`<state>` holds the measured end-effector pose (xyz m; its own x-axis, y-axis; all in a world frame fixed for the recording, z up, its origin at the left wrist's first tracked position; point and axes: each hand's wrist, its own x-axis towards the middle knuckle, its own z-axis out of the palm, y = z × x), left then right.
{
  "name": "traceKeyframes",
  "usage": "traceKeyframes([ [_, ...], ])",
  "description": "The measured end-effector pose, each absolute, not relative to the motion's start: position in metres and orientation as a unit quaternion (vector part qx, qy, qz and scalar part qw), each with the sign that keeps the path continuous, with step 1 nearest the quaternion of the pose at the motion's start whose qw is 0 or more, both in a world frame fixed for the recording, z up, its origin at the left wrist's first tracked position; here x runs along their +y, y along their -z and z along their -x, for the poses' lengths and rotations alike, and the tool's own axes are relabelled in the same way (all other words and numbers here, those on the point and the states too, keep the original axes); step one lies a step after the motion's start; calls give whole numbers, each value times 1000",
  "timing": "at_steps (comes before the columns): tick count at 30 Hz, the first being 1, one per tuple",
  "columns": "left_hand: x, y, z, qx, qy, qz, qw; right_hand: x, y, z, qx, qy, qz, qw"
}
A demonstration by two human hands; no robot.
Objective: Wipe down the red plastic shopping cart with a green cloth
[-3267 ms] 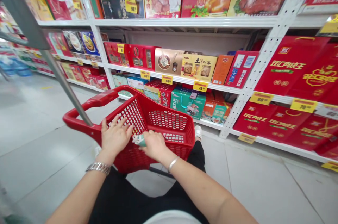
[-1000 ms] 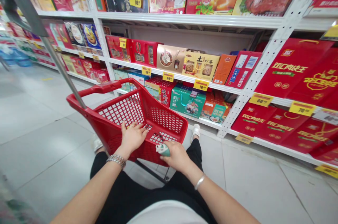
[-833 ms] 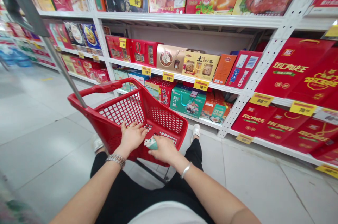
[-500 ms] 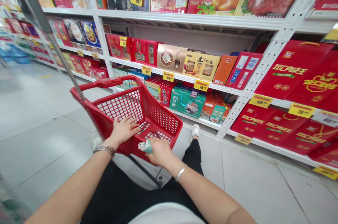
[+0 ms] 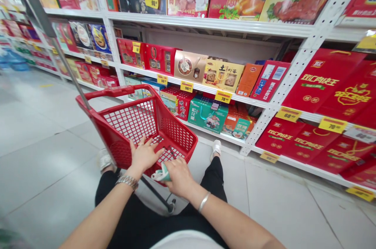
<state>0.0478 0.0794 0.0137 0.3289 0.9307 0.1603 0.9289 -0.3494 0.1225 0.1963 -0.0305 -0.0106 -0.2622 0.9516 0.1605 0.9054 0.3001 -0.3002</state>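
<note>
A red shopping basket trolley (image 5: 123,114) with lattice sides stands between my legs; no goods show inside it. Over its near side my left hand (image 5: 145,156) lies with fingers spread, a metal watch on the wrist. It seems to rest on the rim, though contact is hard to make out. My right hand (image 5: 179,176) is closed round a crumpled white-and-green cloth (image 5: 161,173) by the near right corner of the basket. A silver bangle is on that wrist. The trolley's grey handle pole (image 5: 69,65) slants up to the left.
White shelving (image 5: 205,22) runs across the front, stocked with gift boxes and yellow price tags. A green box (image 5: 208,115) stands on the bottom shelf, with red bags (image 5: 321,76) to the right. Below is a tiled floor (image 5: 44,155); my shoes flank the basket.
My left hand has slid right along the basket's near side, closer to my right hand. The basket has shifted slightly left. My right hand still grips the cloth, a little lower.
</note>
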Motion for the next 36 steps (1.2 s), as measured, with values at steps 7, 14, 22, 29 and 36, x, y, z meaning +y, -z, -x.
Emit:
traceKeyframes([
  [7, 75, -15, -43, 551, -88, -830, 25, -21, 6, -269, -843, -44, 523, 118],
  [14, 66, -10, -50, 553, -121, -824, 26, 20, -6, -320, -831, -46, 548, 82],
  [22, 84, -13, -34, 543, -70, -834, 65, 9, 5, -308, -837, -69, 534, 101],
  [29, 77, -23, -9, 586, -74, -807, -23, -39, 24, -247, -811, -69, 549, 192],
  [36, 22, 6, -14, 603, -105, -788, -74, -62, 13, -202, -843, -80, 498, 187],
])
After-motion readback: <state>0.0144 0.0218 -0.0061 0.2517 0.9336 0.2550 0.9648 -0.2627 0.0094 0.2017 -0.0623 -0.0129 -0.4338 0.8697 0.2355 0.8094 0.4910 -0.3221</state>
